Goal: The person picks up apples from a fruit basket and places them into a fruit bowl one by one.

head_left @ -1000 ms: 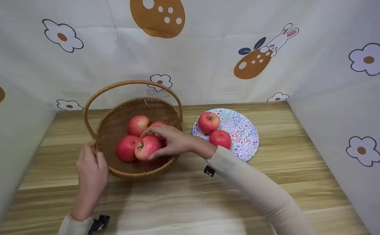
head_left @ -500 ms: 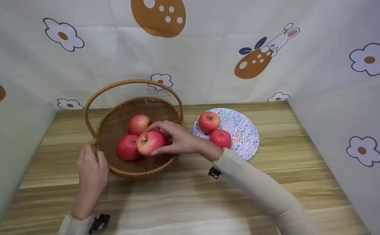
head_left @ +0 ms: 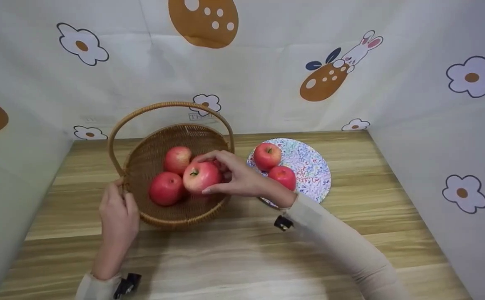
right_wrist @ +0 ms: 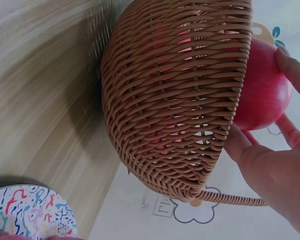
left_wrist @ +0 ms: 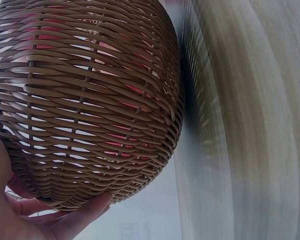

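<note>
Basket: a brown wicker basket [head_left: 182, 223] on the wood-grained bench [head_left: 234, 266], its arched handle [head_left: 169, 104] standing tall; I see two round red apples [head_left: 177, 159] lying inside at the left.
Plate: right of it, a round white plate [head_left: 309, 179] with multicoloured squiggles, bearing one red apple [head_left: 267, 156] and a second red apple [head_left: 282, 177].
In the way: the basket's right rim stands between the held apple and the plate; its woven wall hides part of that apple from my right-wrist view.
Right hand: the hand [head_left: 242, 179] reaches in from the right, thumb nearside, fingers farside, pinching a red-and-yellow apple [head_left: 200, 178] at the basket's mouth.
Left hand: the other hand [head_left: 119, 218] comes up from below, fingers gripping the left rim.
</note>
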Action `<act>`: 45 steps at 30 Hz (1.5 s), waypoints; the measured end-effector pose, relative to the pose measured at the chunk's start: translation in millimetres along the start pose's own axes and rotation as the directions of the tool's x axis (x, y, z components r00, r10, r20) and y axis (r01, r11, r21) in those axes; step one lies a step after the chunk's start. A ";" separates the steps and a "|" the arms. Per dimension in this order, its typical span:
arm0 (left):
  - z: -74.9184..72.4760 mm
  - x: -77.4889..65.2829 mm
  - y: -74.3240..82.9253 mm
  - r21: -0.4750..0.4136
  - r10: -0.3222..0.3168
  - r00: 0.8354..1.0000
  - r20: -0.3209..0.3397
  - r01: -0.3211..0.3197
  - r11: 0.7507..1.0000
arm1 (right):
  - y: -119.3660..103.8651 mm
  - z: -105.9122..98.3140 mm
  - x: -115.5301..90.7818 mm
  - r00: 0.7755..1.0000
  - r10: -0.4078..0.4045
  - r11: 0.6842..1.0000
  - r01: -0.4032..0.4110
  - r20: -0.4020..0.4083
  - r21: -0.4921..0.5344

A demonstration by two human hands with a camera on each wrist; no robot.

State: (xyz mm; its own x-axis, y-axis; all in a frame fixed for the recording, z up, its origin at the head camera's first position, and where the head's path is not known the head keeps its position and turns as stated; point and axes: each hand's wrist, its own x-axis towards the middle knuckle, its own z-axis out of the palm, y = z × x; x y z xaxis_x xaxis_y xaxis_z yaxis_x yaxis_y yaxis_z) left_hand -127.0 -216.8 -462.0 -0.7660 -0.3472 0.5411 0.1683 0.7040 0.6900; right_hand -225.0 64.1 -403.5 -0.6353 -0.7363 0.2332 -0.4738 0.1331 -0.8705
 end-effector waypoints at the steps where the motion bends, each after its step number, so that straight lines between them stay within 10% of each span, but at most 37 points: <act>1: 0.2 -0.1 -0.1 0.003 0.003 1.000 -0.002 -0.003 1.000 | -0.1 -0.4 -1.3 1.000 0.004 1.000 -0.004 -0.002 0.011; 45: 2.0 0.9 -1.2 0.019 0.011 1.000 -0.015 -0.011 1.000 | -15.5 -40.3 -44.4 0.983 0.020 0.999 -0.011 -0.180 0.051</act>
State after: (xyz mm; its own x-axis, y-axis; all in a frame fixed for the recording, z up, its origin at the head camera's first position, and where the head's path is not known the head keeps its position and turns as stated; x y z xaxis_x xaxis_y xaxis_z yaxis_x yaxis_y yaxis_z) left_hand -129.1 -216.8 -463.3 -0.7545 -0.3489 0.5558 0.1648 0.7191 0.6751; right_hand -214.0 121.4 -382.8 -0.7441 -0.6017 0.2903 -0.4351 0.1068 -0.8940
